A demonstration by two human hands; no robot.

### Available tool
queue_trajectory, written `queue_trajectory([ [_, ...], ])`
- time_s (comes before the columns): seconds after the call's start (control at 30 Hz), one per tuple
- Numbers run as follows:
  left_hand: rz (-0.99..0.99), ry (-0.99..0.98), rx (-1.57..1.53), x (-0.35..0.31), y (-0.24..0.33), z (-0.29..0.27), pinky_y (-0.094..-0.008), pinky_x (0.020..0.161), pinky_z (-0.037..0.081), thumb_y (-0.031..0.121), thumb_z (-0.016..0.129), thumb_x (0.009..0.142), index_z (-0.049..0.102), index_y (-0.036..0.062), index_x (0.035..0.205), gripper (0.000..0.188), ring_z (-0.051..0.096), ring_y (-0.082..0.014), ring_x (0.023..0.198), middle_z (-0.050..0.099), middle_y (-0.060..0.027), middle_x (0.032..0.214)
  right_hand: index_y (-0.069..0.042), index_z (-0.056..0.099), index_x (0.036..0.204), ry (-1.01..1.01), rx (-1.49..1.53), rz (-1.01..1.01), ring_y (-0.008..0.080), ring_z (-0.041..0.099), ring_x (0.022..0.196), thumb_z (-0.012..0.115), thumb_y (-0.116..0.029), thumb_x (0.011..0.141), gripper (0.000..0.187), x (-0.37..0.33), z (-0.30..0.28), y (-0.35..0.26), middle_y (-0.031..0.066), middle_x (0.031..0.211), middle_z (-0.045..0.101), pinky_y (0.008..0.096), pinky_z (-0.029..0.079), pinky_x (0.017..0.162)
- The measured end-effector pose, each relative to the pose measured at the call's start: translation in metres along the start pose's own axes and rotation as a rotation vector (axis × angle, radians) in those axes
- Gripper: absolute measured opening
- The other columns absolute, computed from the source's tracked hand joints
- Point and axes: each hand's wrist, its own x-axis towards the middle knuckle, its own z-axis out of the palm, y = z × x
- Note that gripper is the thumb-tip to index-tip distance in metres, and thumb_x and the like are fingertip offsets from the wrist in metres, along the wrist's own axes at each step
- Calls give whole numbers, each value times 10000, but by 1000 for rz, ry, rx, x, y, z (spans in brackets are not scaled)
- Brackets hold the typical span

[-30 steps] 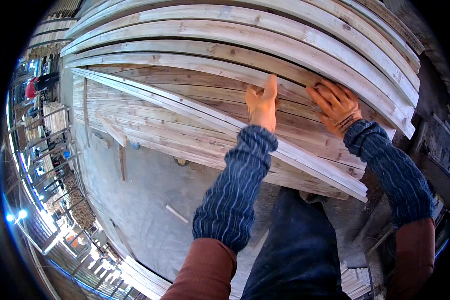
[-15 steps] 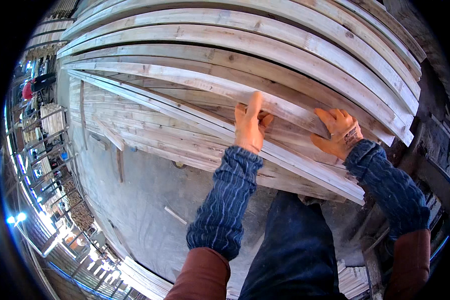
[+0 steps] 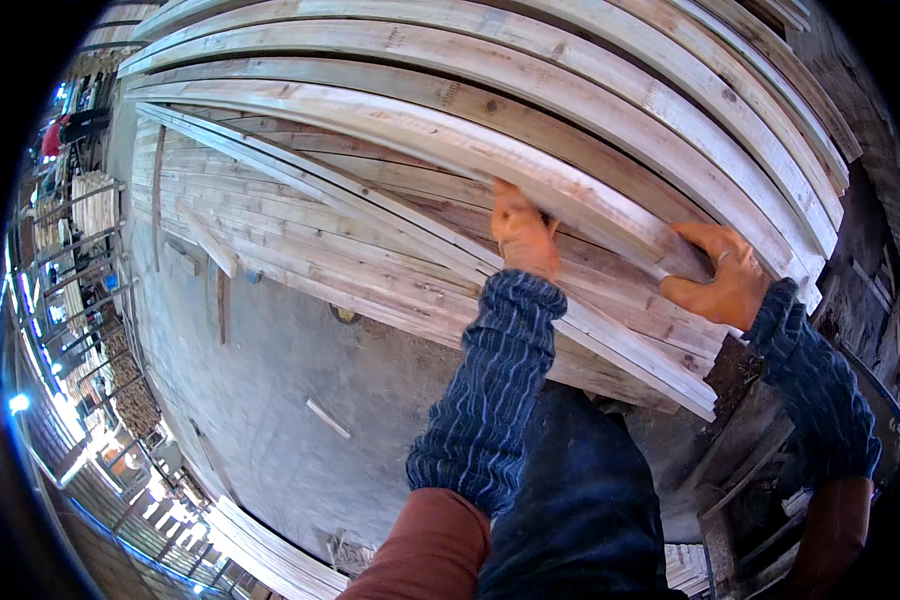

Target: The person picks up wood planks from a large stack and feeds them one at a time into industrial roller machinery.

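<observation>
Hands at a long wooden board (image 3: pixel 450 138): the right hand (image 3: pixel 718 275) grasps its right end; the left hand (image 3: pixel 525 232) meets its lower edge, grip blurred.
It lies between upright boards (image 3: pixel 490 106) and slanting strips (image 3: pixel 640 358); probably stiff, fairly heavy, best held at the end and nearer mid-length.

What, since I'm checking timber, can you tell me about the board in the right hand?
The board is long, narrow and pale, apparently wood, with two long faces showing. It looks bowed, though the lens bends straight edges. It slants from upper left to centre right, between the next board beyond and the lower boards nearer the person. The right hand holds its right end between thumb and fingers; the blurred left hand is at its near edge, grip unclear.
</observation>
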Motion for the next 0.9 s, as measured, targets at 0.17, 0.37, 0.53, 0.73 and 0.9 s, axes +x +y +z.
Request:
queue_trajectory([
  [0.17, -276, -280, 422, 36, 40, -41, -334, 829, 555, 632, 512, 993, 607, 138, 1098, 514, 603, -162, 969, 649, -33, 1060, -12, 595, 1376, 67, -92, -57, 382, 642, 1204, 805, -287, 770, 698, -14, 5, -2, 274, 1282, 653, 449, 515, 1044],
  [0.37, 95, -73, -337, -15, 148, -37, -429, 1013, 528, 723, 545, 948, 563, 92, 1375, 762, 619, -224, 1221, 651, -62, 1316, -66, 546, 1447, 78, -115, -175, 406, 685, 987, 781, -274, 789, 729, -82, 49, 37, 232, 1103, 687, 508, 554, 892],
  [0.53, 144, -110, -130, 2, 112, -81, -489, 1073, 493, 395, 739, 958, 443, 82, 1465, 665, 582, -302, 1301, 561, -105, 1440, -64, 555, 1442, 112, -153, -286, 412, 678, 934, 777, -275, 774, 735, -119, 102, 132, 226, 1057, 687, 507, 548, 818],
  [0.73, 198, 109, -123, -56, 72, -94, -487, 916, 553, 221, 780, 927, 420, 106, 1406, 610, 657, -300, 1122, 626, -138, 1263, -36, 551, 1427, -21, 49, -209, 424, 677, 922, 763, -288, 779, 727, -167, 129, 155, 242, 1037, 689, 521, 543, 798],
  [0.9, 154, 398, 56, -35, 71, -161, -419, 830, 529, 188, 762, 894, 334, 92, 1354, 636, 601, -221, 880, 609, -100, 1079, -46, 532, 1444, -158, 156, -153, 427, 669, 1042, 775, -372, 799, 763, -175, 190, 112, 246, 1133, 691, 517, 532, 923],
])
